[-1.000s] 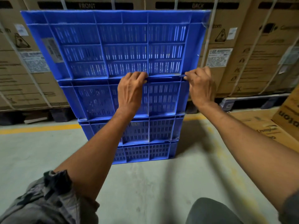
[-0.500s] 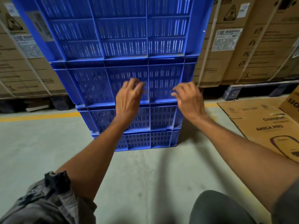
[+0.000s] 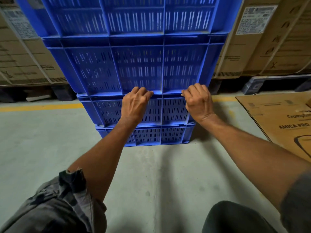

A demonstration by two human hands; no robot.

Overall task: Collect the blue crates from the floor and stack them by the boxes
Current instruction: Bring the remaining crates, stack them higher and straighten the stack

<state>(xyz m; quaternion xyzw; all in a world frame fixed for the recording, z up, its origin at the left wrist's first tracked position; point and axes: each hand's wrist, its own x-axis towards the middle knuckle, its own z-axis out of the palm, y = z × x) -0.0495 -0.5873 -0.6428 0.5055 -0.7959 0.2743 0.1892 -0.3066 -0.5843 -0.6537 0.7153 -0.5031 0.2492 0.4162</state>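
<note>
A stack of several blue slotted plastic crates [image 3: 139, 68] stands on the grey floor in front of strapped cardboard boxes [image 3: 269, 39]. My left hand [image 3: 134, 103] and my right hand [image 3: 197, 100] both hook their curled fingers over the top rim of the second crate from the bottom [image 3: 170, 108], just under the base of the crate above it. The bottom crate [image 3: 151, 135] sits flat on the floor. The top of the stack runs out of view.
More strapped cardboard boxes [image 3: 21, 52] on dark pallets stand behind on the left. A flattened carton [image 3: 282, 121] lies on the floor at right. A yellow line [image 3: 40, 107] crosses the floor by the pallets. My knees show at the bottom edge.
Both hands left the seam higher up the stack, dropped down past one crate, and now curl over the rim of a lower crate. The camera has dipped and moved closer.
</note>
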